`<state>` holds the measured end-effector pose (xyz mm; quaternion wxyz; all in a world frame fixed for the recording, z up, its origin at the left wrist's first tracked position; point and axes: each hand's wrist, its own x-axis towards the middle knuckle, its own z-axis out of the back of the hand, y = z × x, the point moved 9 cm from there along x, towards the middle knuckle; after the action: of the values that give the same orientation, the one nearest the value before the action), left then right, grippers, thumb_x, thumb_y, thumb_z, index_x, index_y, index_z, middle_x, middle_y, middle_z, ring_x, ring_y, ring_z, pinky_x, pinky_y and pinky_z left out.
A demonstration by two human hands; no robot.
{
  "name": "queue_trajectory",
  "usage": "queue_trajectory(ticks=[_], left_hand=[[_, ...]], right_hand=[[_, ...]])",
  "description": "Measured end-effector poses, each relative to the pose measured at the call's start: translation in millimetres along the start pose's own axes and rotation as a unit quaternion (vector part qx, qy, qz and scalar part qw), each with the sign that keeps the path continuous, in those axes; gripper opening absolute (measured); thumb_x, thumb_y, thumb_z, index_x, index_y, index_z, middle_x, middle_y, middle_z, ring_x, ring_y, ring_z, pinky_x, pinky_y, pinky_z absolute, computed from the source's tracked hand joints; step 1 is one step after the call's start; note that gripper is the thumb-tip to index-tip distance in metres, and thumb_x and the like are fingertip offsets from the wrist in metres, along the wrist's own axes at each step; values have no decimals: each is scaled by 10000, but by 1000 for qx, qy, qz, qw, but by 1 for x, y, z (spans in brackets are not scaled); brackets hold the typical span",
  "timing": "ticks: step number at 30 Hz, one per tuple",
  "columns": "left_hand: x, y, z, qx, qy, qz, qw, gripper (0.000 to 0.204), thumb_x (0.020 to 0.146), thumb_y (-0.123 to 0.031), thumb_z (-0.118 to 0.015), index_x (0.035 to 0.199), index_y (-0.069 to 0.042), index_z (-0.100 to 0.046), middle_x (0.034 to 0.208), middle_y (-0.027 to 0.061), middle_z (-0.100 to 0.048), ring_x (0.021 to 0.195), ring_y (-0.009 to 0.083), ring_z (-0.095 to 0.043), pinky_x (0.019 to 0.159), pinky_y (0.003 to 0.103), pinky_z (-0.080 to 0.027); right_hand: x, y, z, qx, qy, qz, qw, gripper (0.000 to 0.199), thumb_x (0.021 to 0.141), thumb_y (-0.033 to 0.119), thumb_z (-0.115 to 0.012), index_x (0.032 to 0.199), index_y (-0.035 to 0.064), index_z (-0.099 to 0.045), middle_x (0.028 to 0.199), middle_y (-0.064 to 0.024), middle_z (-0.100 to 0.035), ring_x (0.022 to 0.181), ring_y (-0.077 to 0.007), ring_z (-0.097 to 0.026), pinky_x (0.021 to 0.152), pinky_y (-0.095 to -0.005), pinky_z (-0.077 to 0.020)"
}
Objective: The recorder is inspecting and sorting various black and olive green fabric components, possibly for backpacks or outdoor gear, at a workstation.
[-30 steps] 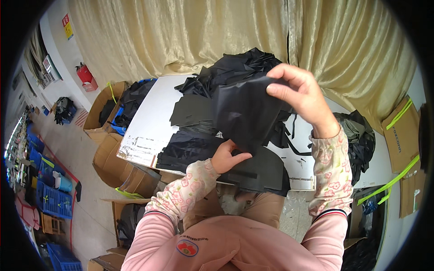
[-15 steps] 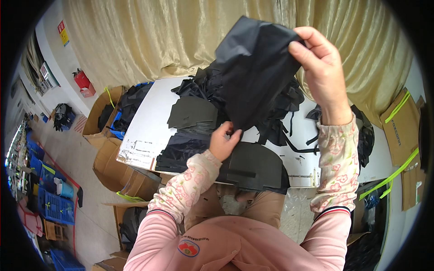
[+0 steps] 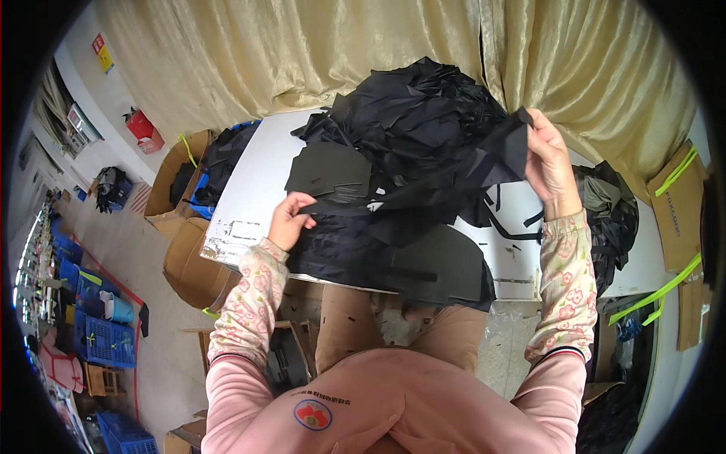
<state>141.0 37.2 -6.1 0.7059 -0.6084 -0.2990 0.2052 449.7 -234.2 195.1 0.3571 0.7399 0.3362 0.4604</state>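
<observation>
A thin black fabric piece [image 3: 505, 151] stretches across the table between my two hands. My left hand [image 3: 289, 221] pinches its left end, over a stack of folded dark fabric [image 3: 340, 246]. At its right end, raised higher and farther out, the fingers of my right hand [image 3: 550, 166] are closed on the cloth. Beneath the left part lies a stack of dark grey flat panels [image 3: 325, 170]. Another rounded dark grey panel [image 3: 439, 265] rests at the table's near edge. Behind everything rises a large heap of black fabric [image 3: 423, 106].
The white table [image 3: 242, 204] has scuffed edges. Open cardboard boxes [image 3: 193, 261] stand to its left, a blue-lined one holding dark material. On the right are a dark fabric bundle [image 3: 609, 219] and cardboard [image 3: 673, 204]. A gold curtain [image 3: 302, 53] hangs behind.
The fabric was held up high and hanging; now it is lowered and drawn out sideways. My left hand has moved left, and my right hand has come down.
</observation>
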Motion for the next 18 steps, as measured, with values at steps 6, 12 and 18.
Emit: queue_trajectory(ticks=[6, 12, 18], left_hand=[[5, 63, -49, -31, 81, 95, 992, 211, 894, -43, -569, 1105, -50, -561, 875, 45, -651, 574, 59, -546, 520, 180, -435], [17, 38, -113, -70, 179, 39, 981, 491, 818, -32, -673, 1267, -61, -477, 1145, 61, -554, 969, 131, -557, 805, 260, -476], [4, -12, -156, -127, 206, -64, 968, 830, 678, -122, -822, 1351, -58, -339, 1120, 59, -507, 880, 111, -517, 741, 246, -443]], right_hand=[[39, 18, -88, -138, 27, 31, 990, 257, 911, 45, -541, 1157, -18, -585, 1039, -42, -633, 914, -88, -590, 846, -231, -464], [75, 49, -160, -278, 122, 50, 952, 217, 895, 111, -595, 1064, -21, -629, 993, -20, -647, 909, -64, -580, 822, -212, -458], [101, 84, -194, -283, 26, 67, 956, 185, 886, 137, -619, 974, -26, -621, 822, -41, -640, 705, -85, -572, 646, -219, -468]])
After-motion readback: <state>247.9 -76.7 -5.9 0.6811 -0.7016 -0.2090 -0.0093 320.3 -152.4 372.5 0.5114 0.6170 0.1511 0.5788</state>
